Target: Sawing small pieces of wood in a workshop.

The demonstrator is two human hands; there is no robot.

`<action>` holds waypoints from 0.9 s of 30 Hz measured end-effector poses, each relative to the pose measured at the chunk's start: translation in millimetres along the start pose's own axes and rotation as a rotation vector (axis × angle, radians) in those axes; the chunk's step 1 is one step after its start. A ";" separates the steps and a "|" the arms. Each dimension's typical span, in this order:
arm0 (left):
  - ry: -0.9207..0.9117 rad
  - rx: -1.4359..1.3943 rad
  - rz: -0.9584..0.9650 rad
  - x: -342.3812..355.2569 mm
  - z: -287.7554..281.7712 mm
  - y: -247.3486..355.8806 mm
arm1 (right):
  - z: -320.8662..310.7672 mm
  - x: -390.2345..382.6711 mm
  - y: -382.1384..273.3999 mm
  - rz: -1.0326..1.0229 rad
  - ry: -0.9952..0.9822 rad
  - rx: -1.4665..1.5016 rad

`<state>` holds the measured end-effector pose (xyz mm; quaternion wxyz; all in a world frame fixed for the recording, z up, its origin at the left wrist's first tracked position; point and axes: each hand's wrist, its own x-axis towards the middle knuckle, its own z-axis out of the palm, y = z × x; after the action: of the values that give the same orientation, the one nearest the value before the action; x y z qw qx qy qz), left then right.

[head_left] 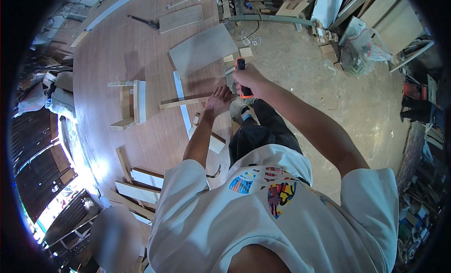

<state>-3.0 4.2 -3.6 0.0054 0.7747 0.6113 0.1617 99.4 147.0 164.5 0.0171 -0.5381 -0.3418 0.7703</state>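
At the table's right edge, my left hand (219,100) presses down around the end of a narrow wooden strip (185,102), its fingers bent over the wood. The strip lies across a white-faced batten (180,92) on the table. Just past the edge, my right hand (249,77) is closed around the handle of an orange-and-black hand tool (240,64). The working end of the tool is hidden, so its kind cannot be made out. Left of the strip stands a small wooden frame assembly (136,101) with a white face.
Flat boards (202,48) lie at the far side of the wooden table (98,94), near a dark slim tool (143,22). White-faced battens (137,192) are gathered at the near left. Sheet panels (394,26) and a clear plastic bag (359,57) stand at the far right.
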 end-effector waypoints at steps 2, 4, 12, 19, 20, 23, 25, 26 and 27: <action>0.014 -0.049 -0.026 -0.8 6.8 -2.1 | 5.6 9.9 16.3 -0.033 0.049 -0.005; 0.027 -0.104 -0.055 1.3 9.0 -3.0 | 4.1 19.2 23.1 -0.060 0.099 -0.012; 0.056 -0.062 -0.032 -5.0 8.5 -4.7 | 2.8 -2.5 3.1 -0.022 -0.031 0.052; 0.063 -0.071 0.005 6.9 3.9 -1.5 | 1.4 24.9 29.7 -0.087 0.098 -0.008; 0.062 -0.066 0.027 7.8 1.5 -0.4 | 3.8 24.2 30.1 -0.096 0.100 0.004; 0.087 -0.031 0.020 4.1 2.6 -1.5 | 1.8 18.3 20.4 -0.034 0.087 0.001; 0.110 -0.011 -0.003 3.5 1.5 -1.5 | 0.4 9.2 15.4 -0.033 0.067 0.038; 0.116 -0.025 0.032 5.4 -2.0 -2.0 | -2.1 2.1 11.1 -0.024 0.031 0.013; 0.120 -0.039 0.066 6.7 -5.6 -1.4 | -3.2 -2.0 9.5 -0.015 -0.006 -0.013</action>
<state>-4.4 9.9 3.1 -0.0218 0.7831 0.5813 0.2199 106.2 140.6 160.3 0.0185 -0.5331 -0.3509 0.7696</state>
